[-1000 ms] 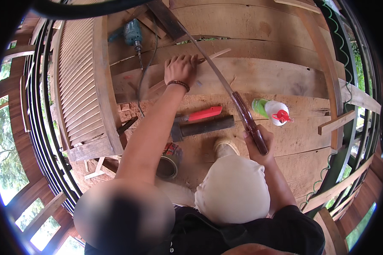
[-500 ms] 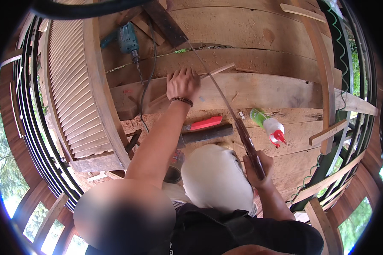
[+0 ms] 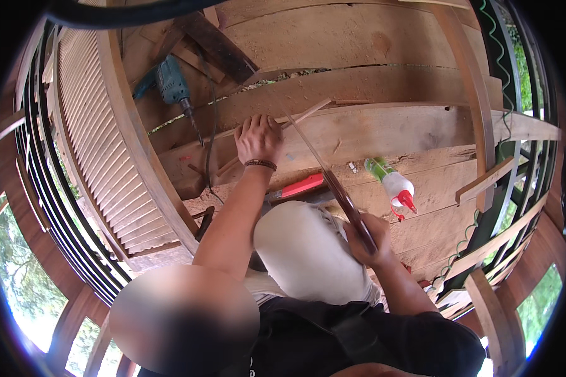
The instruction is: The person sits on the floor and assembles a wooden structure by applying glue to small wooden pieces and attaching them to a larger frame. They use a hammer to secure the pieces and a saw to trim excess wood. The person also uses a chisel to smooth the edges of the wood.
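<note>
My left hand (image 3: pixel 259 139), wearing a beaded bracelet, presses down with curled fingers over a thin wooden strip (image 3: pixel 313 112) that lies slantwise on a long plank (image 3: pixel 390 129). In my right hand (image 3: pixel 367 236) is the long brown handle of a saw (image 3: pixel 344 200). Its narrow blade, seen nearly edge-on, crosses the strip just right of my left hand; its teeth cannot be made out. Between my hands and my pale-clothed knee (image 3: pixel 305 248) lies a red-handled flat tool (image 3: pixel 302 185). A white and green glue bottle (image 3: pixel 396 182) with a red cap lies right of the saw.
A teal power drill (image 3: pixel 173 85) with a long bit and cord lies at the far left. Beside it stands a slatted wooden panel (image 3: pixel 116 138). A dark wood piece (image 3: pixel 223 50) rests beyond. At right, a wooden beam (image 3: pixel 465 88) and a coiled green hose (image 3: pixel 503 69) run along the edge.
My right hand has drawn the saw back toward me, so less of the blade reaches past the strip. My left hand stays on the strip. The whole view has shifted slightly.
</note>
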`<state>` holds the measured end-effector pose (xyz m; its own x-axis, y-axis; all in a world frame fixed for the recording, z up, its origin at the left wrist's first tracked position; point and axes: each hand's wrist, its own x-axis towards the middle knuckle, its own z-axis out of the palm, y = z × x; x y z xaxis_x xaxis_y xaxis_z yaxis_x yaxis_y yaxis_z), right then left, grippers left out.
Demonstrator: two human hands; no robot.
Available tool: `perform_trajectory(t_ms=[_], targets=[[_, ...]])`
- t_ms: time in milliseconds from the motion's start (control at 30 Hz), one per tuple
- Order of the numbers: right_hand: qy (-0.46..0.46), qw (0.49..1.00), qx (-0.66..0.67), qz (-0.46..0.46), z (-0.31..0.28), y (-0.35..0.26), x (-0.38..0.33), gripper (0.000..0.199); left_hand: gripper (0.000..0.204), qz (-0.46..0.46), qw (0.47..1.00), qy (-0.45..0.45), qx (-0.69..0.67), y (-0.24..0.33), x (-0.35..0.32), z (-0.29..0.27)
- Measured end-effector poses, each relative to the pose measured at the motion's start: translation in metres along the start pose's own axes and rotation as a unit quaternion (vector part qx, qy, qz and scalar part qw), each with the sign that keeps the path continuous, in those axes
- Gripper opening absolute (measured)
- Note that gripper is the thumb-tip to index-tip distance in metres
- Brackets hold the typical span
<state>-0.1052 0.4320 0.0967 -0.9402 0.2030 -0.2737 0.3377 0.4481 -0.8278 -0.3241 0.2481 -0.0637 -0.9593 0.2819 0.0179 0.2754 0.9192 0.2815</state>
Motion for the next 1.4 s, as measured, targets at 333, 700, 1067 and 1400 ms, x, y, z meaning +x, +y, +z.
perform_trajectory(t_ms=[333,700,1067,1400], targets=[[0.005,0.998,0.029,-0.058,0.0,0.015,0.006,0.017,0.021,0.014,1.0,-0.015,0.015,0.002,0.001,0.002],[-0.002,0.998,0.057,-0.025,-0.008,0.019,0.002,0.016,0.02,0.029,0.999,-0.029,0.036,0.001,0.006,0.005],[-0.003,0.998,0.036,-0.047,-0.01,0.026,-0.014,0.014,0.023,0.019,0.998,-0.046,0.029,0.006,0.0,-0.004],[0.001,0.995,0.093,-0.033,0.003,0.04,0.0,0.019,0.021,0.022,0.999,-0.035,0.031,0.005,0.003,0.0]])
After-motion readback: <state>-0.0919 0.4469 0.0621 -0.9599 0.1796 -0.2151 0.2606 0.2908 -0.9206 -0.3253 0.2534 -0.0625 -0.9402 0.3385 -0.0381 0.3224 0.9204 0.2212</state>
